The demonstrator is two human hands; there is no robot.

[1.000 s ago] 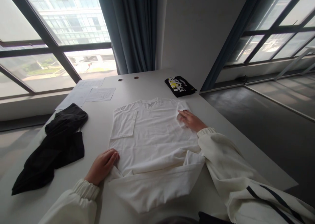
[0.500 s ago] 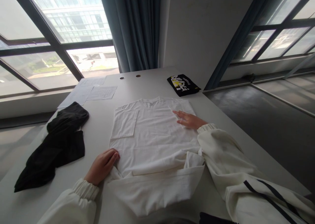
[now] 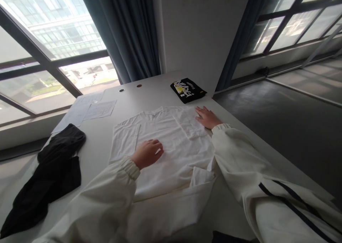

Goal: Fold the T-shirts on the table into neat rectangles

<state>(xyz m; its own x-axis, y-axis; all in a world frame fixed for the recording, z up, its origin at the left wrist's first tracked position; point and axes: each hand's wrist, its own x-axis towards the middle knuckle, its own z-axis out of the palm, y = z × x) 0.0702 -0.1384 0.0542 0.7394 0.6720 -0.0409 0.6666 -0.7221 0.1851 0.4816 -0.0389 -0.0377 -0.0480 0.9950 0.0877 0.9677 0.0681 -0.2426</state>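
Observation:
A white T-shirt (image 3: 165, 154) lies spread on the table, its collar toward the far side and both sleeves turned inward onto the body. Its lower part is bunched and drapes toward me. My right hand (image 3: 208, 117) rests with fingers spread at the shirt's right shoulder, beside the folded-in sleeve. Over the middle left of the shirt is my left hand (image 3: 148, 153), its fingers loosely curved with a gap at the thumb and nothing visible in them. Whether it touches the cloth I cannot tell.
On the white table (image 3: 96, 136), a crumpled black garment (image 3: 58, 168) lies at the left. Sheets of paper (image 3: 100, 109) are at the far left. A folded black garment with a white and yellow print (image 3: 188, 90) sits near the far right edge.
My left hand has left the shirt's left edge and come right, over its middle. My right hand has moved out to the shoulder; the right sleeve now lies folded inward. The view has shifted.

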